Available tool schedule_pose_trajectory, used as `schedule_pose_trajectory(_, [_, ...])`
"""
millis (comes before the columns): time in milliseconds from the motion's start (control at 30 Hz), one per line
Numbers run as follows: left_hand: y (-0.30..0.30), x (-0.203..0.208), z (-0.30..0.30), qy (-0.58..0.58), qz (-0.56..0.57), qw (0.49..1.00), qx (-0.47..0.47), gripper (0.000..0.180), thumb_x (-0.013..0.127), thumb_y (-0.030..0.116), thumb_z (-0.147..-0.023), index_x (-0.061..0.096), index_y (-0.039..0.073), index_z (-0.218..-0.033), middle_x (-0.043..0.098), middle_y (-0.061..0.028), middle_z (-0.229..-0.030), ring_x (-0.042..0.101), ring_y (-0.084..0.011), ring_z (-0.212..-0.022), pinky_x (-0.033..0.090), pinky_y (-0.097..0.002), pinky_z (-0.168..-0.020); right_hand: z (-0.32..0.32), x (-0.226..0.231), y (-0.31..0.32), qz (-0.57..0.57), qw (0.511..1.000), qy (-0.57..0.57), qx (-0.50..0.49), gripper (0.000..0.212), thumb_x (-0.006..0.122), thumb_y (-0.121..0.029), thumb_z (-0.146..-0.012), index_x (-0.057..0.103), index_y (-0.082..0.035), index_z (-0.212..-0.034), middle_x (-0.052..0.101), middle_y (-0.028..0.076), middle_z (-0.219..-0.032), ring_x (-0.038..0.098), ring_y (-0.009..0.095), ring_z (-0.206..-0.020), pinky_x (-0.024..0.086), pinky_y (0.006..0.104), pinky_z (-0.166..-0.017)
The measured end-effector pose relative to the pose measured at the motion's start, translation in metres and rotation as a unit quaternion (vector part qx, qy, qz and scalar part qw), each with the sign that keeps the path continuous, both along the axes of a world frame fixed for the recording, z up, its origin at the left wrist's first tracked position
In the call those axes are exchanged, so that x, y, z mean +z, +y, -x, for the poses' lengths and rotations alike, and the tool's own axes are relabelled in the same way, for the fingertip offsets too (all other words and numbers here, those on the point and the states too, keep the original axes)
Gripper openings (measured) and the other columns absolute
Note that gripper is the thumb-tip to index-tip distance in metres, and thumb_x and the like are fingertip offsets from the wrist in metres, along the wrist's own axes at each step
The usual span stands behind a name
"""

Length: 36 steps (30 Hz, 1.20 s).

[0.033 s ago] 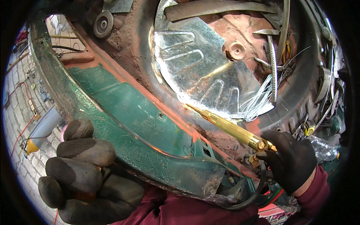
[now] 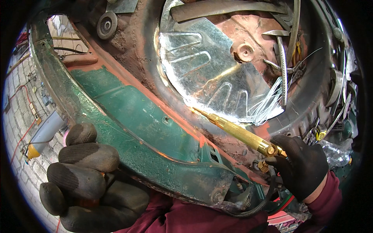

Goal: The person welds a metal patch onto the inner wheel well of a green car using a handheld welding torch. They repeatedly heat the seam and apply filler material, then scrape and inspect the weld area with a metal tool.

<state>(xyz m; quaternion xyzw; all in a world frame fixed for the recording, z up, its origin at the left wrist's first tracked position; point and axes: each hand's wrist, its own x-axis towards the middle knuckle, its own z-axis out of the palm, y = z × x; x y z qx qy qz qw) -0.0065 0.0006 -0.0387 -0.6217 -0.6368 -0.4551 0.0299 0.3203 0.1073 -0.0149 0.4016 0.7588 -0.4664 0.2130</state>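
Observation:
My right hand [image 2: 299, 167], in a dark work glove, is closed round the valve end of a brass gas torch [image 2: 241, 134]. The torch's thin nozzle points up and left, its tip at the bright curved edge of a silvery sheet-metal patch [image 2: 229, 77]. That patch lies in a round recess [image 2: 171, 87] of rusty, primer-red car bodywork. A dark hose [image 2: 270, 190] hangs by the torch's rear. Low on the left, my left hand [image 2: 93, 182], gloved too, has its fingers curled in; a bit of orange-brown shows between them, mostly hidden.
A green body panel [image 2: 143, 120] runs diagonally between my hands. On the patch lies a bundle of thin wire [image 2: 269, 106], beside a hammer [image 2: 281, 58] and a long metal strip [image 2: 229, 9]. An abrasive disc [image 2: 107, 25] sits upper left, a clear plastic bottle [image 2: 335, 153] at right.

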Motion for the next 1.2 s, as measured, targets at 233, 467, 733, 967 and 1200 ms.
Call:
schedule_pose_trajectory(233, [0.0005, 0.0009, 0.0003, 0.005, -0.002, 1.000, -0.001, 0.055, 0.020, 0.036, -0.122, 0.037, -0.004, -0.155, 0.062, -0.0170, -0.099, 0.067, -0.0261, -0.081, 0.064, -0.0597, -0.096, -0.0006, 0.0004, 0.0002, 0.008, 1.000, -0.015, -0.009, 0.035, 0.080, -0.012, -0.094, 0.071, -0.005, -0.127, 0.079, 0.017, -0.100, 0.078, 0.035, -0.079, 0.061, 0.0429, -0.069])
schedule_pose_trajectory(467, [0.0017, 0.0015, -0.0002, 0.008, -0.001, 1.000, -0.002, 0.056, 0.019, 0.037, -0.122, 0.036, -0.005, -0.155, 0.062, -0.0171, -0.097, 0.067, -0.0263, -0.080, 0.064, -0.0604, -0.096, -0.0026, -0.0005, -0.0006, -0.008, 1.000, 0.002, -0.012, 0.038, 0.081, -0.007, -0.091, 0.071, -0.006, -0.127, 0.078, 0.017, -0.098, 0.078, 0.035, -0.078, 0.060, 0.0426, -0.067])
schedule_pose_trajectory(733, [0.0010, 0.0029, -0.0007, 0.013, -0.002, 1.000, 0.000, 0.057, 0.017, 0.038, -0.122, 0.035, -0.005, -0.155, 0.062, -0.0171, -0.095, 0.066, -0.0265, -0.079, 0.064, -0.0612, -0.097, -0.0043, -0.0006, -0.0023, -0.005, 1.000, 0.001, -0.016, 0.042, 0.083, -0.006, -0.088, 0.072, -0.009, -0.128, 0.077, 0.017, -0.097, 0.078, 0.035, -0.078, 0.060, 0.0430, -0.066])
schedule_pose_trajectory(967, [0.0015, 0.0047, -0.0006, 0.021, 0.001, 1.000, 0.003, 0.059, 0.016, 0.039, -0.122, 0.034, -0.005, -0.156, 0.062, -0.0172, -0.094, 0.066, -0.0267, -0.078, 0.064, -0.0619, -0.097, -0.0060, -0.0020, -0.0029, 0.000, 1.000, 0.001, -0.017, 0.039, 0.083, -0.011, -0.091, 0.070, -0.007, -0.128, 0.078, 0.018, -0.099, 0.078, 0.035, -0.080, 0.060, 0.0434, -0.069])
schedule_pose_trajectory(1200, [0.0019, 0.0043, -0.0019, 0.028, 0.005, 0.999, 0.024, 0.060, 0.015, 0.040, -0.122, 0.033, -0.006, -0.156, 0.062, -0.0173, -0.092, 0.066, -0.0269, -0.076, 0.064, -0.0626, -0.097, -0.0035, 0.0006, 0.0024, 0.017, 1.000, -0.015, -0.015, 0.039, 0.083, -0.013, -0.094, 0.068, -0.005, -0.129, 0.078, 0.018, -0.098, 0.079, 0.035, -0.080, 0.061, 0.0428, -0.069])
